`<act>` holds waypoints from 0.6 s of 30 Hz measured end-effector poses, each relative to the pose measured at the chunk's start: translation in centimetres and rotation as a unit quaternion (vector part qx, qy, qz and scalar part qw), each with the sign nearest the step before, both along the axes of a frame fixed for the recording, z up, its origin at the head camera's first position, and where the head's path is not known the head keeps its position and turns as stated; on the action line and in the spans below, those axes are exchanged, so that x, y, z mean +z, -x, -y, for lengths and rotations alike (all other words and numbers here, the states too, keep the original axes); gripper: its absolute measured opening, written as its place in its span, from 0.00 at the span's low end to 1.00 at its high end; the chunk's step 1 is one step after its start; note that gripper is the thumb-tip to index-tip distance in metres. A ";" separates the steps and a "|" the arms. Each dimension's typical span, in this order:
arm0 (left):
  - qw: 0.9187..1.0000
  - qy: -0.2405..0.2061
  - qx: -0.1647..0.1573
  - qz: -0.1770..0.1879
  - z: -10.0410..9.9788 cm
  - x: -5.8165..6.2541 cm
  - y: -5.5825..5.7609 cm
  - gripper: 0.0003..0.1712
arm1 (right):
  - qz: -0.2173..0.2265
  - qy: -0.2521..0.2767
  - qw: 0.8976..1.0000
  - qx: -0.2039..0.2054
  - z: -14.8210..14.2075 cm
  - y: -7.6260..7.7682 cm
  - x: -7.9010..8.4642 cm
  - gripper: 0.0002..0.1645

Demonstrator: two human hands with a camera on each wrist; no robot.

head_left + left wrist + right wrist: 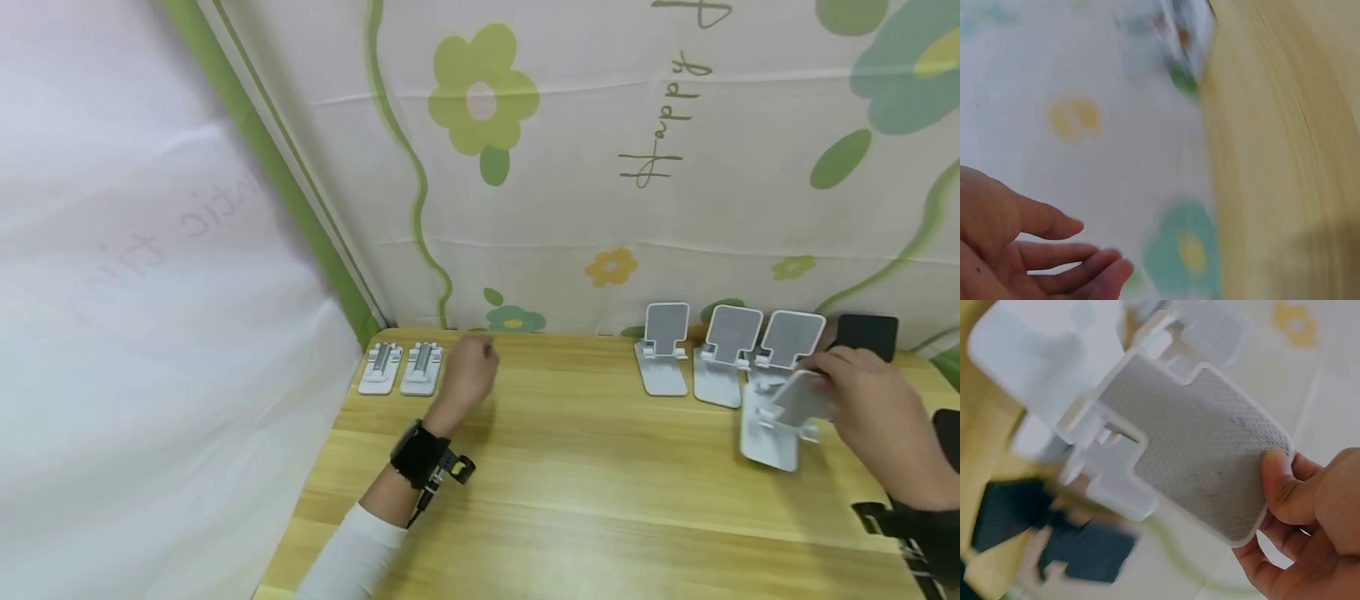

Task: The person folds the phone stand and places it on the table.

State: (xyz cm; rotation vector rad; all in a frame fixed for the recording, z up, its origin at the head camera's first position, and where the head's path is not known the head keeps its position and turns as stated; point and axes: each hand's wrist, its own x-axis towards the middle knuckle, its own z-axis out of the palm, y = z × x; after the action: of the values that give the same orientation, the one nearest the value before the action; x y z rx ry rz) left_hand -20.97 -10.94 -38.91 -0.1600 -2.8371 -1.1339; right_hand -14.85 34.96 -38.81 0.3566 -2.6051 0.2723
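At the right of the head view, my right hand (873, 398) pinches the padded panel of a white folding phone stand (772, 443). I seem to be adjusting or shifting it; the next move likely calls for steadying its base. My left hand (469, 372), loosely bent and holding nothing, hovers near two folded stands (422, 369) at centre left.

The table (570, 467) is made of smooth, shiny, wood-like boards. Behind the table, cloth (540, 208) is hung, dull and a bit creased. On the table's right part, a smooth, white, plastic-looking stand (797, 404) is topped with a bumpy, dull grey face (1197, 456).
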 end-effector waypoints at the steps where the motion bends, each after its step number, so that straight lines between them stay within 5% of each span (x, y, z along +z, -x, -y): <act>1: 0.999 -0.021 -0.022 0.014 -1.2 0.4 -0.6 0.17 | -0.011 0.013 1.000 0.013 0.9 -0.1 0.5 0.18; 5: 0.986 -0.079 -0.109 0.095 -5.6 1.4 -3.1 0.23 | -0.050 0.057 0.995 0.072 5.1 -0.3 2.2 0.21; 9: 0.969 -0.107 -0.155 0.160 -8.9 1.7 -4.7 0.25 | -0.090 0.097 0.984 0.121 9.3 -0.5 3.3 0.19; 14: 0.969 -0.117 -0.157 0.150 -11.3 1.5 -5.0 0.19 | -0.106 0.129 0.973 0.156 12.9 -0.9 3.9 0.16; 18: 0.964 -0.173 -0.133 0.155 -11.4 0.7 -4.8 0.15 | -0.098 0.140 0.973 0.156 14.0 -1.2 4.0 0.16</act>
State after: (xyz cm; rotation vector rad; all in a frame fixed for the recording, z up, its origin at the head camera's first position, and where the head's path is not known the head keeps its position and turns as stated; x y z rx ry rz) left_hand -16.19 0.47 -38.19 -0.3789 -2.8713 -1.8395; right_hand -13.67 20.92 -34.78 0.6550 -2.2699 0.6681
